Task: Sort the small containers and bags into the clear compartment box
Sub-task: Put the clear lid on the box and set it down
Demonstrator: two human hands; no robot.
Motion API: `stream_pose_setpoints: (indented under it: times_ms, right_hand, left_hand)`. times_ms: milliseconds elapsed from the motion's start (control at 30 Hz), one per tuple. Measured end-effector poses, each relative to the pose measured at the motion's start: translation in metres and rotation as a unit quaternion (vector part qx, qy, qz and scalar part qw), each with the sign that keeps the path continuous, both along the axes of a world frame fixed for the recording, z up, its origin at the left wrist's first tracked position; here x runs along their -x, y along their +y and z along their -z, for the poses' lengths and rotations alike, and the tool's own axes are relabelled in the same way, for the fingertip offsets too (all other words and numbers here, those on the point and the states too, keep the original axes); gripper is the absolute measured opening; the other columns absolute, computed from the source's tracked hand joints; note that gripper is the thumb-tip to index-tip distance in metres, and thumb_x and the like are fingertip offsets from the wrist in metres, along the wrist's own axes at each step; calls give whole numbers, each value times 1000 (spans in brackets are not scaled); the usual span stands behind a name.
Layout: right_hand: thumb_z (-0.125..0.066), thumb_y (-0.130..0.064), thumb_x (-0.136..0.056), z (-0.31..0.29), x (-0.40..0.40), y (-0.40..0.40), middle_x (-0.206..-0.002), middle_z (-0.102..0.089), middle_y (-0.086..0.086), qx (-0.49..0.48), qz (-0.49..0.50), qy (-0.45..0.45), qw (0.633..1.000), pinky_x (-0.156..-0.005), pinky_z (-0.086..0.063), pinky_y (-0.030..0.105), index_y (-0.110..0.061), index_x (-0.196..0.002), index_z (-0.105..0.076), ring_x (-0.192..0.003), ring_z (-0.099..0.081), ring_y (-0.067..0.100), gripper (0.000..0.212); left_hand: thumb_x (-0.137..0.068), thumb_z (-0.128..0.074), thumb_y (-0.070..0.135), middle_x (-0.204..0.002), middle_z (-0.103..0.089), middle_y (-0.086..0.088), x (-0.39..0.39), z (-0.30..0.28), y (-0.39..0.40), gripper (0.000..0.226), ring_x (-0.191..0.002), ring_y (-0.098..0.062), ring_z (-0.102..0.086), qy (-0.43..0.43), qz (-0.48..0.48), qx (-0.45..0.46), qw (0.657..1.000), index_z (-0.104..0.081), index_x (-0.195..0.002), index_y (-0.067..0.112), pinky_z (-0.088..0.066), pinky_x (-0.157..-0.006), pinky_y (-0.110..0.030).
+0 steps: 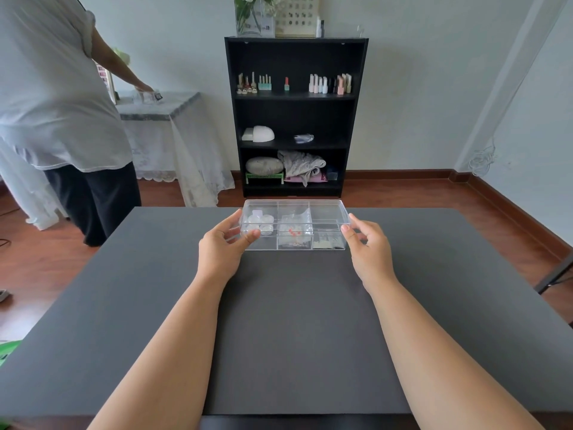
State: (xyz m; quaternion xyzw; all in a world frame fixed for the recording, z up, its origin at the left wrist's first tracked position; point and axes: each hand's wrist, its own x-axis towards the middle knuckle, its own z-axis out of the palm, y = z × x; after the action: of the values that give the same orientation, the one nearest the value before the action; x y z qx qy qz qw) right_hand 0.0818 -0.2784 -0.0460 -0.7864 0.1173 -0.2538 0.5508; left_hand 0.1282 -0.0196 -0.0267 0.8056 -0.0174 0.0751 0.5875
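We clamp our left hand (226, 243) and right hand (369, 246) on opposite ends of the clear compartment box (294, 225), steadying it level between them on the grey table (294, 321), sorted pieces inside.

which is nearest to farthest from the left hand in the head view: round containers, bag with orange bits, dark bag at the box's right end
1. Round containers, left compartment, beside the left hand.
2. Bag with orange bits, middle compartment.
3. Dark bag, right end, near the right hand.
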Motion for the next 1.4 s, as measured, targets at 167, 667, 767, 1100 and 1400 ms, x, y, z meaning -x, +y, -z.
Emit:
stream_pose_setpoints:
  times_ms: [167,667,767,1100,1400]
  right_hand:
    - [-61,-27,-95,0,2,-2,-117,-61,-7,-23,-12,7,1000,-79,-42,12,-20,-132,-59,-94,-57,-2,37]
    - [-58,-27,-97,-1,8,-1,-131,-52,-5,53,-10,21,998,-106,-42,33,-16,-138,-53,-118,-53,13,43]
    - [-56,-20,-97,1,9,4,-145,-46,8,237,15,-33,971,-108,-31,33,-13,-139,-52,-132,-42,24,43]
    - [-67,4,-82,10,4,17,-118,-68,12,391,11,-100,915,-91,-51,46,-9,-114,-71,-111,-62,35,35]
    - [-59,4,-84,5,-11,15,-135,-56,9,374,-1,-22,927,-93,-49,45,-11,-129,-61,-130,-47,29,47]
  left_hand:
    - [-74,-81,34,-125,-60,10,3,1,3,55,-111,-6,-55,-6,21,-4,1000,-60,-124,37,-45,-93,-25]
    - [-79,-77,30,-139,-52,8,4,8,-1,37,-124,-16,-51,-60,5,-71,996,-64,-113,32,-43,-98,-29]
    - [-84,-72,34,-151,-39,5,6,9,-5,44,-138,-20,-32,-166,0,-223,961,-59,-126,30,-31,-109,-40]
    - [-87,-65,6,-123,-65,-9,9,21,-31,32,-118,-36,-57,-293,-5,-377,878,-66,-118,12,-36,-104,-56]
    - [-88,-49,-5,-141,-49,-4,-7,18,-49,49,-137,-27,-34,-235,17,-368,899,-54,-133,16,-21,-114,-47]
